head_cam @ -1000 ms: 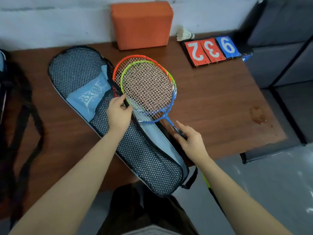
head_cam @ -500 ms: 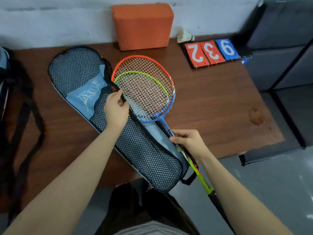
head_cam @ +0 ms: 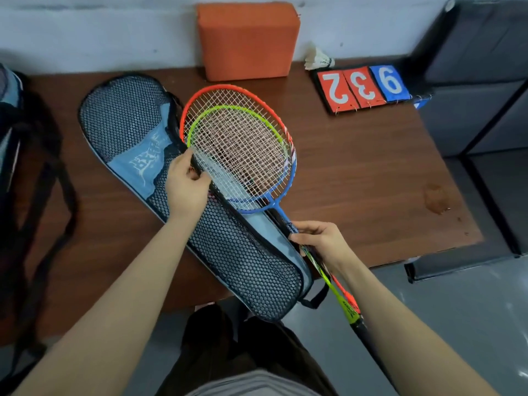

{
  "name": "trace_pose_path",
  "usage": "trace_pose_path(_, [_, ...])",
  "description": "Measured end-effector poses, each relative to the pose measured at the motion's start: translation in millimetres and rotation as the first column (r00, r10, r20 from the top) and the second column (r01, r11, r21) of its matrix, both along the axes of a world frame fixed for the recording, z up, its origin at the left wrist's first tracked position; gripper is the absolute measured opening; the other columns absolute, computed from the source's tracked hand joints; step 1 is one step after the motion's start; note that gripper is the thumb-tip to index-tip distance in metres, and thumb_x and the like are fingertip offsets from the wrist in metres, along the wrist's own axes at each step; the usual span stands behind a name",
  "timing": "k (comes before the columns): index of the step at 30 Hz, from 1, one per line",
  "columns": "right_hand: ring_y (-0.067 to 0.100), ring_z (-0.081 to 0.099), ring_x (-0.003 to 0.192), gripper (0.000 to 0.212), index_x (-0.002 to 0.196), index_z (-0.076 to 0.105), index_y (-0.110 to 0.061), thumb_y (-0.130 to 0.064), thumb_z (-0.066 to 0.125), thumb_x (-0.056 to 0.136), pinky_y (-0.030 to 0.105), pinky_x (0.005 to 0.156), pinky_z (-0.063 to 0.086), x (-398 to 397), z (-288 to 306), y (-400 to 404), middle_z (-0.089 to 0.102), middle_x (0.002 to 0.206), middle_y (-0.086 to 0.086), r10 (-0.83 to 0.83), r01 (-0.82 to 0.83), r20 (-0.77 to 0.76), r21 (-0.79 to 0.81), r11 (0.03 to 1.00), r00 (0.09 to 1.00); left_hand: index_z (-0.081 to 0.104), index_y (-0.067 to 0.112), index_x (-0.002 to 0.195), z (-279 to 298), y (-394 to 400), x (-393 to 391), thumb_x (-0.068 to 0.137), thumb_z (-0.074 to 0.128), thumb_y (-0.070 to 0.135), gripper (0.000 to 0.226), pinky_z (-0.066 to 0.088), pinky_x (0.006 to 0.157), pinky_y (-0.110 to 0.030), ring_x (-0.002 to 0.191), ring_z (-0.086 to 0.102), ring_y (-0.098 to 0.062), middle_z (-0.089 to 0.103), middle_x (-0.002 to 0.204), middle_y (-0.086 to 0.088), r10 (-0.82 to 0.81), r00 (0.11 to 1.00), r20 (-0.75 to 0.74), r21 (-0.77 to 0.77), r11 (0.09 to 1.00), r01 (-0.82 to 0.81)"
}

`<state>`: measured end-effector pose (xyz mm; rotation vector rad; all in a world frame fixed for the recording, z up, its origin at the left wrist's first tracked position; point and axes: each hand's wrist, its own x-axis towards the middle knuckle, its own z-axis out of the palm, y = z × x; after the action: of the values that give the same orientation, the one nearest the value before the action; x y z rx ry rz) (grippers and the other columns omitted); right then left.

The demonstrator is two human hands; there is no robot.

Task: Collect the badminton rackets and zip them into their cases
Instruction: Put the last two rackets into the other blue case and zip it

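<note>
- Two rackets, stacked: orange racket (head_cam: 228, 88) under, green racket (head_cam: 228, 108) on top, heads overlapping over the bench (head_cam: 357, 167), just right of the case's open edge.
- Racket case (head_cam: 128, 130), mesh and blue fabric, lies diagonal on bench, wide end far-left, narrow end hanging past the near edge by my lap.
- My left hand (head_cam: 185, 187) is on the case edge, fingers (head_cam: 183, 162) curled and pinching the black rim right beside the lower-left of the racket heads.
- My right hand (head_cam: 323, 241) grips both shafts together, fingers wrapped round them just below the blue throat; handles stick out past the bench edge toward me.
- Heads sit mostly outside the case; only the lower-left rims overlap the opening.
- Orange block (head_cam: 248, 38) against the wall, beyond the racket heads, apart from them.
- Shuttlecock (head_cam: 318, 57) right of block, touching or just beside the scoreboard top; cannot tell which.
- Flip scoreboard (head_cam: 363, 87), red and blue cards with digits, far right of bench, well apart from rackets.
- Stain (head_cam: 435, 198) on bench near the right edge.
- Second bag with black straps (head_cam: 34, 181) at far left, cut off by frame edge.
- Dark cabinets (head_cam: 480, 81) right of bench.
</note>
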<state>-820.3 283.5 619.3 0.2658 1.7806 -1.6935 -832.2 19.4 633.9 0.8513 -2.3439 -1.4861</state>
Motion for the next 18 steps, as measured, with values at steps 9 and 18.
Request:
trace_pose_path(9, [0.023,0.048,0.060,0.025,0.103,0.071,-0.004,-0.002,0.072,0.078,0.026,0.056,0.041,1,-11,-9,0.064,0.072,0.020,0.196,-0.157,-0.121,0.273,0.949,0.973,0.037,0.012,0.141,14,-7,-3,0.089,0.054,0.006,0.055,0.035,0.084,-0.003,0.094,0.050,0.000,0.045,0.130,0.002,0.000,1.000,-0.020,-0.101,0.995,-0.002])
trace_pose_path(18, [0.002,0.063,0.076,0.027,0.112,0.067,-0.006,-0.010,0.066,0.086,0.012,0.069,0.048,-8,-5,-21,0.071,0.098,0.007,0.371,-0.312,-0.122,0.344,0.886,0.921,0.040,0.016,0.138,7,-1,10,0.088,0.060,0.017,0.053,0.047,0.085,-0.021,0.092,0.056,-0.007,0.045,0.127,0.002,0.195,0.976,-0.098,0.016,0.981,-0.194])
